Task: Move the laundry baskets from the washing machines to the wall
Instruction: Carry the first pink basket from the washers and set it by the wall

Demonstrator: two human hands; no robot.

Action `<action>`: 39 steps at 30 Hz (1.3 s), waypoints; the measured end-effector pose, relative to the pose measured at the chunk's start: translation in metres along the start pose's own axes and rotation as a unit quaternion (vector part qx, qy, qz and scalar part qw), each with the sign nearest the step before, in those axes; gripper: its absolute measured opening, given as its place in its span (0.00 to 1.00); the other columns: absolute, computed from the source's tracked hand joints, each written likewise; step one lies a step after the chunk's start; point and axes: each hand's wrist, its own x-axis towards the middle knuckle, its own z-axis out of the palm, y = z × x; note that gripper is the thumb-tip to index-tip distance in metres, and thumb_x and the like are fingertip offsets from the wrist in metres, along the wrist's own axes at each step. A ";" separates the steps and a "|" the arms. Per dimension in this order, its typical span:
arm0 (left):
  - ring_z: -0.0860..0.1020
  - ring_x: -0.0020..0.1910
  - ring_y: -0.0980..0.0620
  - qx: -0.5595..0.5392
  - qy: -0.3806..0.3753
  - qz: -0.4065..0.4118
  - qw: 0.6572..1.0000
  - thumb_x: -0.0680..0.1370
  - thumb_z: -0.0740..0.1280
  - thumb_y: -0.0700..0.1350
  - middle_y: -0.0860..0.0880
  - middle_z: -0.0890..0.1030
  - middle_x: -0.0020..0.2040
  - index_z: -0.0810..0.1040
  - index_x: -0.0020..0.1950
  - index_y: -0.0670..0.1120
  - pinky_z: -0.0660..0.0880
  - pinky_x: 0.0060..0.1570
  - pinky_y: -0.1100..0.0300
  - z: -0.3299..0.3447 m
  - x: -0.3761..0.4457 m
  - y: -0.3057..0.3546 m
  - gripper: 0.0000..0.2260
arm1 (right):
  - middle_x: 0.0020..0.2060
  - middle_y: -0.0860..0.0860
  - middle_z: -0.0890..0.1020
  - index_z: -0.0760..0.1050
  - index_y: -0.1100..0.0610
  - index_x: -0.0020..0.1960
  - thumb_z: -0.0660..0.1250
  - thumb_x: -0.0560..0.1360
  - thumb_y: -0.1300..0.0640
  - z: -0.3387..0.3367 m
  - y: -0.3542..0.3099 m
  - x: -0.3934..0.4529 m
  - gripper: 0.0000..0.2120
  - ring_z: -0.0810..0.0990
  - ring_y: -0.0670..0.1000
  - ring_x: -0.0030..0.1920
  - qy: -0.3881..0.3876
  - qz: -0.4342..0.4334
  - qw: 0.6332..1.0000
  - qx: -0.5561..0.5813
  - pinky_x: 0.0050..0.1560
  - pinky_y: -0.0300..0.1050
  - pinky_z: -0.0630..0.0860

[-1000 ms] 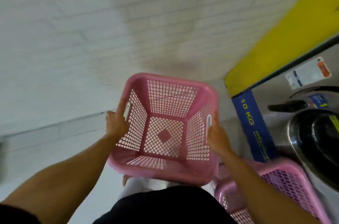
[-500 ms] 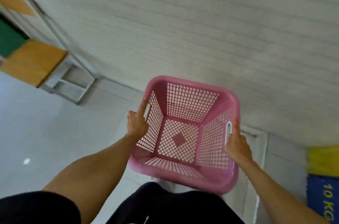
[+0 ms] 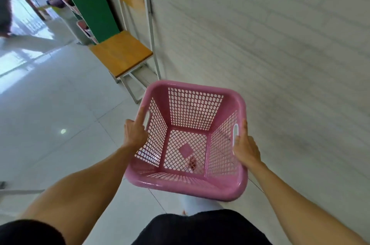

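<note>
1. You hold the pink laundry basket (image 3: 188, 140) off the floor in front of your body, just beside the white brick wall (image 3: 280, 54) on the right, with a wooden chair (image 3: 122, 52) beyond it on the far left.
2. Your left hand (image 3: 135, 133) is closed on the left rim by its handle slot, index finger stretched along the edge.
3. Your right hand (image 3: 245, 147) is wrapped around the right rim beside the other slot.
4. The basket looks empty apart from a small dark speck on its lattice bottom, so expect it to be light.
5. Its moulded plastic probably flexes a little; the thick rolled rim is stiffest.
6. Keep your hold at the two side slots; the smooth rim could slip, so hook your fingers through.
</note>
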 end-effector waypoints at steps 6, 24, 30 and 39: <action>0.76 0.45 0.43 -0.020 0.006 -0.028 0.999 0.76 0.68 0.57 0.41 0.73 0.45 0.50 0.72 0.77 0.81 0.47 0.43 -0.011 0.074 -0.024 0.35 | 0.44 0.57 0.80 0.26 0.30 0.73 0.54 0.84 0.48 0.034 -0.052 0.062 0.37 0.84 0.53 0.34 -0.048 -0.021 0.998 0.034 0.29 0.47 0.82; 0.78 0.49 0.35 0.027 -0.107 -0.052 0.993 0.76 0.63 0.38 0.35 0.75 0.55 0.63 0.77 0.62 0.79 0.55 0.38 -0.051 0.304 -0.031 0.32 | 0.52 0.60 0.75 0.31 0.33 0.78 0.57 0.84 0.53 0.098 -0.177 0.161 0.39 0.83 0.55 0.33 -0.061 0.118 0.990 0.054 0.25 0.45 0.79; 0.75 0.40 0.42 0.092 -0.182 0.061 0.977 0.75 0.66 0.39 0.39 0.77 0.42 0.61 0.78 0.59 0.79 0.48 0.46 -0.035 0.394 -0.047 0.34 | 0.52 0.60 0.72 0.33 0.35 0.78 0.62 0.83 0.52 0.141 -0.209 0.174 0.41 0.79 0.51 0.32 0.001 0.195 0.979 0.053 0.25 0.42 0.78; 0.81 0.46 0.31 0.162 -0.286 0.195 0.924 0.70 0.71 0.36 0.33 0.83 0.45 0.52 0.81 0.56 0.80 0.53 0.42 -0.008 0.527 -0.061 0.45 | 0.49 0.63 0.75 0.39 0.38 0.79 0.63 0.81 0.49 0.193 -0.256 0.225 0.39 0.83 0.58 0.35 0.022 0.257 0.960 0.110 0.31 0.54 0.84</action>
